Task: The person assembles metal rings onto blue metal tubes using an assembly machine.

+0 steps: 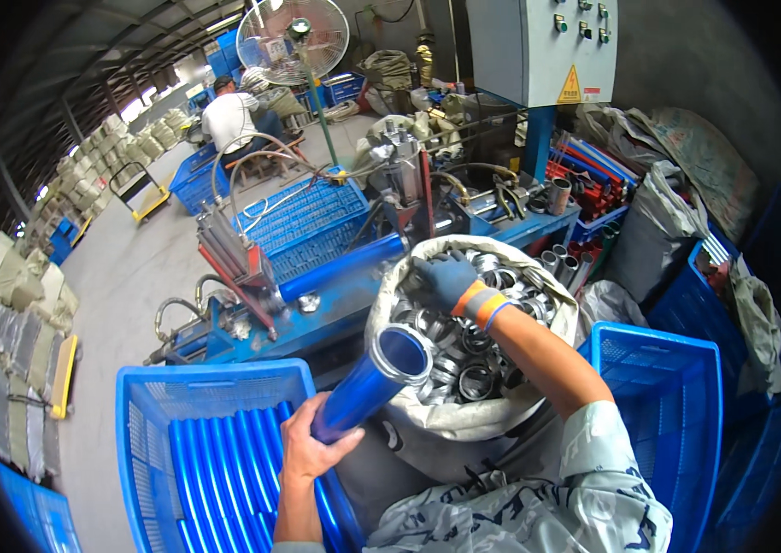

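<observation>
One blue tube (pixel 346 398)—clamped in the left hand (pixel 307 441)—tilts beside the sack (pixel 453 422); gloved right hand (pixel 448 280) among rings (pixel 475 337), grip unclear. Work seems midway: second tube (pixel 344 268) in the machine (pixel 318 326), further tubes (pixel 223 461) in the crate (pixel 215 370), perhaps pending.

That tube (pixel 356 394) there gleams deep blue, the rings (pixel 450 361) silvery; the glove (pixel 446 279) dark blue-grey, its cuff (pixel 481 304) striped orange, the shirt (pixel 602 452) pale with dark lettering
</observation>
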Available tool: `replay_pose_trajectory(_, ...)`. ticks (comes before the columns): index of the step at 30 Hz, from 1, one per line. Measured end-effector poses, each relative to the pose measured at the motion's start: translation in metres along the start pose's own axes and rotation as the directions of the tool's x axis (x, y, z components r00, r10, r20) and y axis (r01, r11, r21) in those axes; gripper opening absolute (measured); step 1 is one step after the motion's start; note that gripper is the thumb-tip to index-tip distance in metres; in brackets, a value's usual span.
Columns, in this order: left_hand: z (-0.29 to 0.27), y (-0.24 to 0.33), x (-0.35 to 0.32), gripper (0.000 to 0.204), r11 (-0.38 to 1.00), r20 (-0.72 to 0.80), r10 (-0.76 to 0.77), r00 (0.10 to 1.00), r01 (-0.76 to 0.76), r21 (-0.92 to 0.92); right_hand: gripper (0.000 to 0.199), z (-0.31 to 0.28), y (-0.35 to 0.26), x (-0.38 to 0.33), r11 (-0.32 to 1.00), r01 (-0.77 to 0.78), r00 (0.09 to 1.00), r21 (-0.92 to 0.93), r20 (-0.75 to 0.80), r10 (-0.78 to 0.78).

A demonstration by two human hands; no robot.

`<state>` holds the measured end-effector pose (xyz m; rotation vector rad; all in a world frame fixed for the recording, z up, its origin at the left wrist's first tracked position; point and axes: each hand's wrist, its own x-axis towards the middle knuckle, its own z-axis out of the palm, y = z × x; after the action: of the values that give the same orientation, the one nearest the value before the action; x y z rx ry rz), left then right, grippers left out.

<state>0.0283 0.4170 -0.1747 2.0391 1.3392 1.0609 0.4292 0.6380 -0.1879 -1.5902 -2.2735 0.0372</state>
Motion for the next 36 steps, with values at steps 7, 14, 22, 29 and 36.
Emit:
replay_pose_trajectory(7,0.003,-0.021,0.004,0.097,0.854,-0.368,-0.096,0.925,-0.113,-0.507,0.047,0.002,-0.027,0.016,0.969,-0.004,1.000,-0.247,-0.002,0.004)
replay_pose_trajectory(14,-0.001,0.012,0.025,0.070,0.548,-0.597,-0.273,0.755,-0.388,-0.741,0.027,-0.016,0.004,-0.052,0.764,0.141,0.978,0.630,-0.209,-0.009)
replay_pose_trajectory(22,0.058,0.039,0.058,0.077,0.259,-0.360,-0.398,0.844,-0.273,-0.927,0.107,-0.105,-0.067,-0.124,0.339,0.045,0.999,0.940,-0.039,-0.025)
replay_pose_trajectory(29,0.071,0.048,0.056,0.075,0.314,-0.334,-0.396,0.856,-0.216,-0.925,0.108,-0.083,-0.066,-0.137,-0.303,0.065,0.997,0.951,-0.077,-0.025)
replay_pose_trajectory(36,0.070,0.049,0.057,0.054,0.330,-0.388,-0.395,0.833,-0.265,-0.906,0.080,-0.082,-0.073,-0.134,-0.044,-0.023,1.000,0.999,0.024,0.012)
